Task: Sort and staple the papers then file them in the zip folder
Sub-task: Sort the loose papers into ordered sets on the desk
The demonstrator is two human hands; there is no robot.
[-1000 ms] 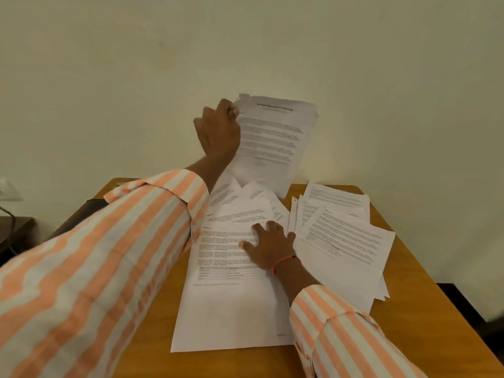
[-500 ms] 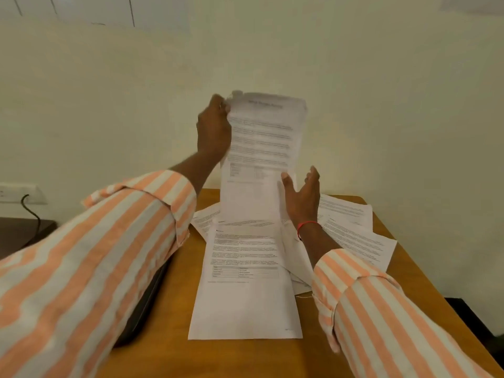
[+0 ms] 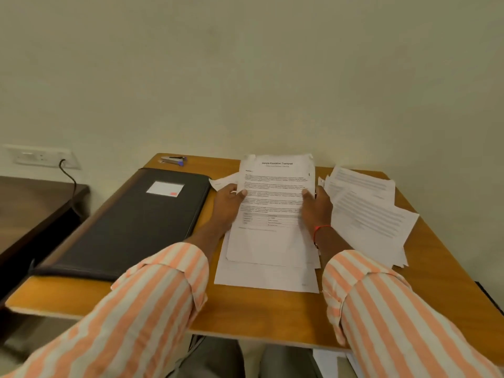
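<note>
A stack of printed papers (image 3: 275, 186) headed by a transcript page is held between both hands above the table's middle. My left hand (image 3: 228, 207) grips its left edge, thumb on top. At the right edge, my right hand (image 3: 317, 207) grips the stack the same way. Under the stack lies another white sheet (image 3: 267, 279) flat on the table. A second loose pile of papers (image 3: 371, 214) is spread to the right. The black zip folder (image 3: 131, 225) lies shut on the left half of the table. A stapler (image 3: 173, 160) sits at the far left corner.
The wooden table (image 3: 259, 317) stands against a plain wall. A dark side table (image 3: 30, 203) is at the left, below a wall socket (image 3: 41, 157) with a black cable. My knees show under the front edge.
The stack came down from upright in the air in my left hand to low over the table. My right hand rose from the flat sheets and took its right edge.
</note>
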